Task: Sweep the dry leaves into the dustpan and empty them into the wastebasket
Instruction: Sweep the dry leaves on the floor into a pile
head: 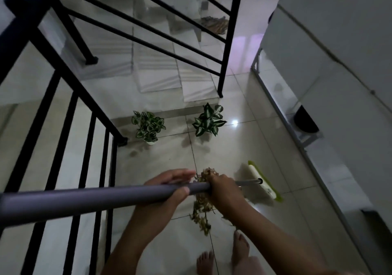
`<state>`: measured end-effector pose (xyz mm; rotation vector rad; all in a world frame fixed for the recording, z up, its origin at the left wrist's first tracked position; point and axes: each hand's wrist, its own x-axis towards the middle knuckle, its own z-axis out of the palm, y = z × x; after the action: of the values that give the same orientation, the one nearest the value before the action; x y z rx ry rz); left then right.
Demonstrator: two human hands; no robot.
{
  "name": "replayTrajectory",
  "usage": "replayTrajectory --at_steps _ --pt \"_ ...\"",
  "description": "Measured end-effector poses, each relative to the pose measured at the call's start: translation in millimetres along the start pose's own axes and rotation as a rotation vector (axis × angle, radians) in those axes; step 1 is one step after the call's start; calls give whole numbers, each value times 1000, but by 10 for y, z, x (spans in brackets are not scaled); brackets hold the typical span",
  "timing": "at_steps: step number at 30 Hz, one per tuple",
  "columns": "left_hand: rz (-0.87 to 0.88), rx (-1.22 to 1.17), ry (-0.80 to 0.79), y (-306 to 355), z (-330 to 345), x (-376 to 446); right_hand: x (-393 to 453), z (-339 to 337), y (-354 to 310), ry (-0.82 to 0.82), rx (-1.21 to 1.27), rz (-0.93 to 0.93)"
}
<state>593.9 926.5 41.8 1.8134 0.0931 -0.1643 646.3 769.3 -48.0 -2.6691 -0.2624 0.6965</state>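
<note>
A grey broom handle [84, 200] runs across the view from the left edge to a green and white broom head [264, 181] resting on the tiled floor at the right. My right hand [222, 189] grips the handle near the head. My left hand [167, 192] holds it further back, thumb over the top and fingers stretched beneath. A pile of dry brown leaves [202, 206] lies on the floor under my hands, left of the broom head. No dustpan shows. A dark bin-like shape [306, 119] stands by the right wall.
Black stair railings [70, 96] run along the left and top, with white steps [161, 71] descending behind them. Two small potted plants [148, 126] [209, 119] stand on the floor ahead. My bare feet [222, 255] are at the bottom. A white wall [339, 62] lies right.
</note>
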Motion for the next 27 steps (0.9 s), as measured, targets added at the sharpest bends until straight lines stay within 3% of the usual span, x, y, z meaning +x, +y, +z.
replayTrajectory --at_steps 5,14,21,27 --pt "-13 35 -172 -168 380 193 -125 248 341 140 151 171" --pt "75 -2 -106 -56 -93 240 71 281 -194 306 282 95" --pt "146 72 -7 202 -501 185 157 27 -666 276 203 -66" --pt "166 -4 -40 222 -577 64 -22 -24 -628 245 115 -58"
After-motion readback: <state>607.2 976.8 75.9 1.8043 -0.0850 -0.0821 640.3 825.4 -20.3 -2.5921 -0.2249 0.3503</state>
